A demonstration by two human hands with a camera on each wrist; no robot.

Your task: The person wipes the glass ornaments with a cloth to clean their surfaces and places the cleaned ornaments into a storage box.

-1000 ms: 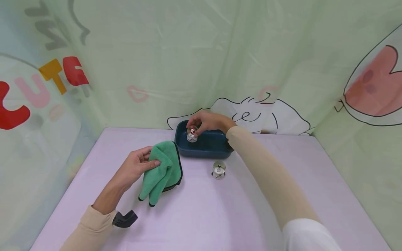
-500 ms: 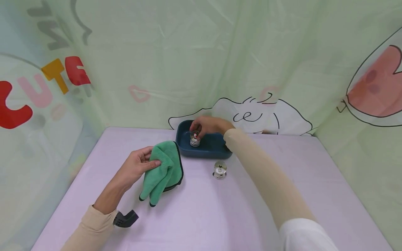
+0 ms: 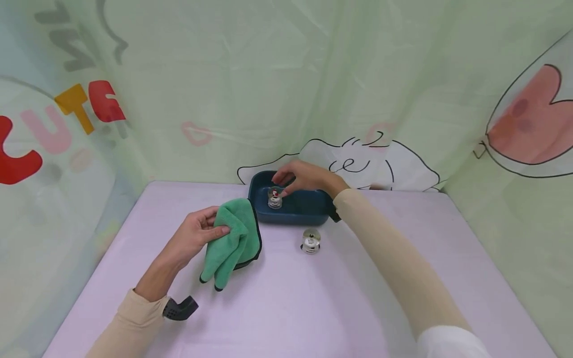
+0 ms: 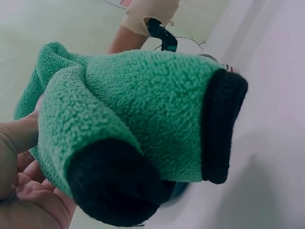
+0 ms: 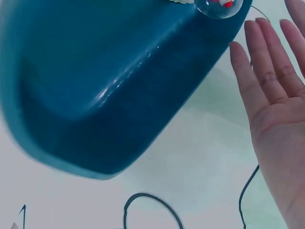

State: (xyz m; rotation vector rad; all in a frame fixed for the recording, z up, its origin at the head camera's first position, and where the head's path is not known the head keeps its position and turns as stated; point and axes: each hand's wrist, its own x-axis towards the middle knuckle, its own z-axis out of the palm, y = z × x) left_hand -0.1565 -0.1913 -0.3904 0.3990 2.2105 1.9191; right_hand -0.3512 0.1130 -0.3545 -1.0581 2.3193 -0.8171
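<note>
In the head view my left hand pinches a folded green cloth with dark edging, held above the table left of the tray. The left wrist view shows the fuzzy green cloth up close, thumb against it. A dark blue rectangular tray stands at the back of the table. Inside its left end sits a small snow globe with a red and white figure, upright. My right hand hovers over the tray beside that globe, its fingers extended and apart from it in the right wrist view.
A second snow globe stands on the pale lilac table just in front of the tray. Behind the tray hangs a light green printed curtain; similar sheets close off both sides.
My right hand lowered the snow globe onto the tray's floor, then let it go and lifted slightly away. The left hand with the green cloth has barely moved.
</note>
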